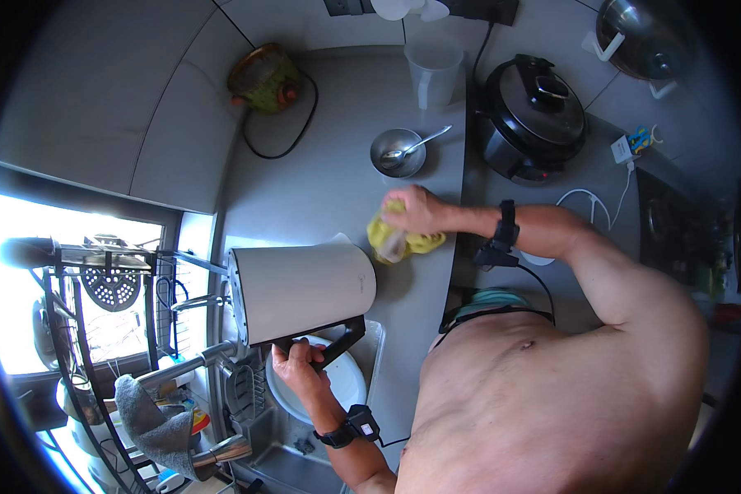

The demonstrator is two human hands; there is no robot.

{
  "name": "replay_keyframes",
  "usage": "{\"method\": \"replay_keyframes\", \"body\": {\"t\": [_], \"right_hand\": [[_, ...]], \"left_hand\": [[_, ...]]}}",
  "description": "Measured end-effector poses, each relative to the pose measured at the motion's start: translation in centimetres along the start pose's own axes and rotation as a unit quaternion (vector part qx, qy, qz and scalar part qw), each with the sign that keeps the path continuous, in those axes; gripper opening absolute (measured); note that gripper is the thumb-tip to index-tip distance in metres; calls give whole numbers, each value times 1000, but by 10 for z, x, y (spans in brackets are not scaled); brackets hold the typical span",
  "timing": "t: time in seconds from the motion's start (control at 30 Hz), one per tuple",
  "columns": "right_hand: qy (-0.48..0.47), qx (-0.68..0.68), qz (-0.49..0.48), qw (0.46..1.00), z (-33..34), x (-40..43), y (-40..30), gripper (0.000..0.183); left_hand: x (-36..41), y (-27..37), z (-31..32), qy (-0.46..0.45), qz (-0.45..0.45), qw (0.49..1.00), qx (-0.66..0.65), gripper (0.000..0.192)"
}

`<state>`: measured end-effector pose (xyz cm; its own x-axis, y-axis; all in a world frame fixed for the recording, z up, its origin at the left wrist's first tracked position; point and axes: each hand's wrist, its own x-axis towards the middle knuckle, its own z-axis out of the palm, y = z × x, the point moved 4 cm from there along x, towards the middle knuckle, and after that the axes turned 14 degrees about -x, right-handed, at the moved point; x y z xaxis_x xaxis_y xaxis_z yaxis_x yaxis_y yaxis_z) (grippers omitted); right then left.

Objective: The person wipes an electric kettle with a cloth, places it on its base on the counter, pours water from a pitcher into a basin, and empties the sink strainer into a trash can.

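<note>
My left hand point(299, 367) grips the black handle of a large white electric kettle point(302, 287). The kettle is held above the sink and countertop edge, its base end towards the window at the left. My right hand point(415, 210) is closed on a crumpled yellow cloth point(380, 231) at the countertop; the fingers are slightly blurred. Just beyond that hand stands a small steel bowl point(386, 139) with a metal spoon point(429, 139) resting in it. Below the kettle, a white basin point(352, 386) sits in the sink, partly hidden by my left hand and the kettle.
A translucent plastic jug point(444, 74) stands at the back. To the right is a black electric pressure cooker point(534, 123) with a lit red light. A green pot point(262, 80) and dark cord occupy the far left corner. A grey towel point(157, 426) hangs near the metal tap and dish rack.
</note>
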<state>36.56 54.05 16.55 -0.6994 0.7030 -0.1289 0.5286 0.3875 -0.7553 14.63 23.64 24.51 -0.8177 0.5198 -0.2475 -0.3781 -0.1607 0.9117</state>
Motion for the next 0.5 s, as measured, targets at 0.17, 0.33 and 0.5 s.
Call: {"method": "replay_keyframes", "body": {"t": [0.17,0.33,0.5], "right_hand": [[163,119,-73,977,-34,34,-112,35],[254,-55,-346,902,23,-32,-182,29],[38,-159,-312,936,83,-91,-76,33]], "left_hand": [[-15,-9,14,-24,-46,999,-11,16],[-19,-9,11,-5,-40,999,6,24],[-18,25,8,5,31,999,-23,21]]}}
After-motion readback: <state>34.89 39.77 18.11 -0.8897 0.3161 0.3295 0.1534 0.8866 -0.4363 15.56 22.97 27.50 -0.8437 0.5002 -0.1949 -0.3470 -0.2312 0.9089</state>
